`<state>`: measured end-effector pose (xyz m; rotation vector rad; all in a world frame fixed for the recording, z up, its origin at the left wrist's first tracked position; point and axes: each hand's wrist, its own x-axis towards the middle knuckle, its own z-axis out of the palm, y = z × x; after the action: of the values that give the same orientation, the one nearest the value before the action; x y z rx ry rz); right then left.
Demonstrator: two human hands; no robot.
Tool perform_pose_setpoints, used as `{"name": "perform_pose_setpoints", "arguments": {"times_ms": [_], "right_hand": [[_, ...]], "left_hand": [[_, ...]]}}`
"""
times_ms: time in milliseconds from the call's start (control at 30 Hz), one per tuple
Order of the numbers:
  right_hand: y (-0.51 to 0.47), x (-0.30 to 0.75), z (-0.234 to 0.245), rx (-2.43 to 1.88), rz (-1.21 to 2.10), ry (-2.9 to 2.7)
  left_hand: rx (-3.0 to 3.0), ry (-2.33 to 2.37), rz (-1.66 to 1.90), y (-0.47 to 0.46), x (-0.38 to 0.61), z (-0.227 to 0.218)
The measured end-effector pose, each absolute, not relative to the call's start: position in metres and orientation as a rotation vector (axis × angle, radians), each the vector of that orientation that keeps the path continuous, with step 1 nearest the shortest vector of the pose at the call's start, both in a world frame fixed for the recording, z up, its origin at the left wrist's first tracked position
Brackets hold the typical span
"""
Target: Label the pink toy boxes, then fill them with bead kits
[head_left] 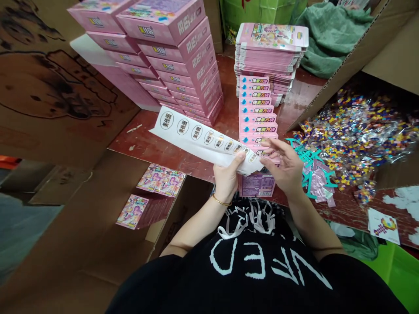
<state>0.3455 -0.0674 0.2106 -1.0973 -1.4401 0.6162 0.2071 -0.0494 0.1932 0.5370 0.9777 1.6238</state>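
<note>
My left hand is closed on the near end of a long white sticker strip printed with several round labels; the strip slants up to the left. My right hand pinches at the strip's near end, thumb and forefinger together, the other fingers spread. Just behind both hands stands a row of small pink boxes on the red table, running away from me.
Tall stacks of pink boxes stand at the back left. A pile of flat pink cards sits behind the row. Bags of coloured beads fill a carton at right. Pink packs lie in a cardboard carton at lower left.
</note>
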Motion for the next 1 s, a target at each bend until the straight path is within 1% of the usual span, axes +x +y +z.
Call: {"name": "perform_pose_setpoints", "arguments": {"times_ms": [100, 200, 333, 467, 533, 633, 733, 800, 933, 1000], "right_hand": [[-0.067, 0.337, 0.209, -1.163, 0.613, -1.439], [-0.065, 0.343, 0.210, -1.062, 0.623, -1.390], [-0.050, 0.372, 0.213, -1.066, 0.848, -1.364], [-0.033, 0.391, 0.203, -1.106, 1.128, -1.579], [-0.028, 0.392, 0.194, -1.063, 1.167, -1.685], [-0.023, 0.392, 0.185, -1.035, 1.044, -1.816], [-0.018, 0.394, 0.188, -1.107, 0.755, -1.847], [-0.013, 0.396, 0.192, -1.168, 0.628, -1.817], [0.004, 0.400, 0.188, -1.233, 0.660, -1.882], [0.011, 0.400, 0.181, -1.300, 0.614, -1.912]], "left_hand": [[0.537, 0.942, 1.591, -0.051, 0.209, 0.193], [0.484, 0.952, 1.570, -0.045, 0.205, 0.192], [0.443, 1.015, 1.592, -0.036, 0.187, 0.185], [0.464, 1.029, 1.527, -0.040, 0.174, 0.175], [0.443, 1.047, 1.493, -0.044, 0.172, 0.172], [0.423, 1.057, 1.492, -0.046, 0.173, 0.170], [0.417, 1.054, 1.493, -0.044, 0.173, 0.169], [0.412, 1.052, 1.484, -0.043, 0.173, 0.168], [0.405, 1.027, 1.471, -0.041, 0.176, 0.168], [0.400, 1.003, 1.470, -0.040, 0.178, 0.170]]}}
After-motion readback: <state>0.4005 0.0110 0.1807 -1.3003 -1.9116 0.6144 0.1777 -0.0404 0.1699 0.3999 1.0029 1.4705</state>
